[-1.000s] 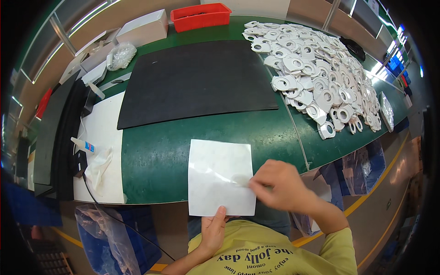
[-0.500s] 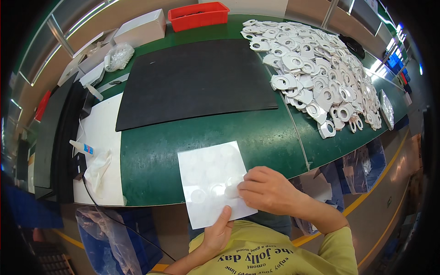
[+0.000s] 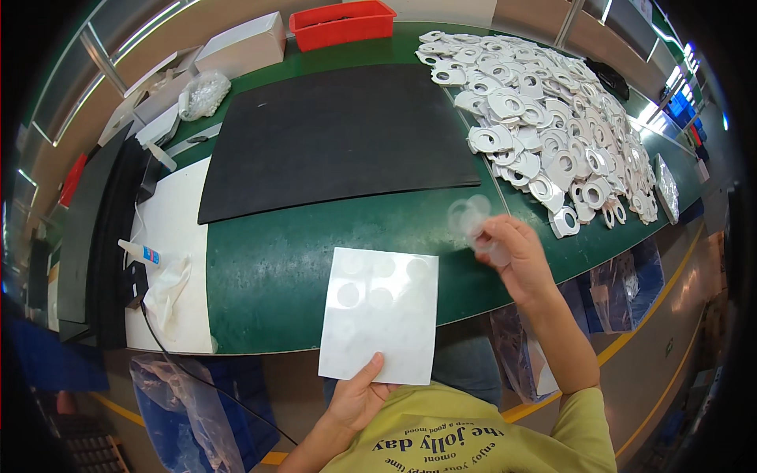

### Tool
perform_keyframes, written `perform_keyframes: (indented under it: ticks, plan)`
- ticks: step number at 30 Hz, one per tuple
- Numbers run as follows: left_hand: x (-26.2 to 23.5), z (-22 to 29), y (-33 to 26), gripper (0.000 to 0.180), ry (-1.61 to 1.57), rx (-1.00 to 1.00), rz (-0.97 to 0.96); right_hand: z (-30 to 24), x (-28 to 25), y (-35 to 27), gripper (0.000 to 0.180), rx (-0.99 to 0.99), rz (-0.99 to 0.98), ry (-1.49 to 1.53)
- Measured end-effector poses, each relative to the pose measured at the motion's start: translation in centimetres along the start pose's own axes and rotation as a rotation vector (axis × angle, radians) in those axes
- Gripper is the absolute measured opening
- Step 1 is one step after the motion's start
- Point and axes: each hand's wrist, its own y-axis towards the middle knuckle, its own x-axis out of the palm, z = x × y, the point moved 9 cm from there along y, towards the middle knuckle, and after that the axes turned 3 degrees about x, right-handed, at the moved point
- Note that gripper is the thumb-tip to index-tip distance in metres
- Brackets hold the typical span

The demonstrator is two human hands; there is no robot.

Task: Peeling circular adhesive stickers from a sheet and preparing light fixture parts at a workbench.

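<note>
At the near edge of the green bench (image 3: 268,276) lies a white sheet (image 3: 382,311) with faint round marks. Its lower edge is pinched by the left hand (image 3: 359,398), thumb on top. Right of the sheet and lifted off it, the right hand (image 3: 516,256) grips a clear round film (image 3: 467,214) in its fingertips. Beyond that hand sits a heap of white rings (image 3: 552,118), with a black mat (image 3: 339,138) behind the sheet.

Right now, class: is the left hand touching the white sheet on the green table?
Touching. The head view shows the left hand gripping the white sheet at its near edge, thumb lying on top of the paper with no gap between them.
</note>
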Motion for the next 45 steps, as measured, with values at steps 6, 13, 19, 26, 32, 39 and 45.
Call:
perform_keyframes:
  ticks: [6,13,19,26,32,39,45]
  plan:
    - [0.0,-1.9,0.3,0.050,0.126,-0.103,0.032,-4.7,8.0,-6.0,0.007,-1.118,-0.025,-1.029]
    - [-0.6,-1.9,0.1,0.048,0.253,-0.060,0.105,0.3,11.4,-5.2,0.009,-0.845,-0.593,-1.355]
    - [-0.9,-1.7,-0.5,0.048,0.265,-0.092,0.116,-4.1,4.4,-0.3,0.008,-0.511,0.082,-0.618]
    - [-0.1,-1.8,-0.4,0.051,0.302,-0.059,0.109,0.1,13.3,-5.5,0.007,-1.052,-0.587,-1.299]
    - [0.2,-0.8,-1.0,0.052,0.312,-0.011,0.111,-4.1,6.5,-0.4,0.006,-0.689,0.028,-0.703]
    - [0.5,-1.3,-1.0,0.052,0.332,-0.021,0.108,-2.8,8.6,-1.4,0.009,-0.645,-0.212,-0.962]
    - [0.1,-1.1,-0.9,0.050,0.288,0.024,0.123,-6.1,6.1,-3.0,0.009,-0.802,-0.065,-0.798]
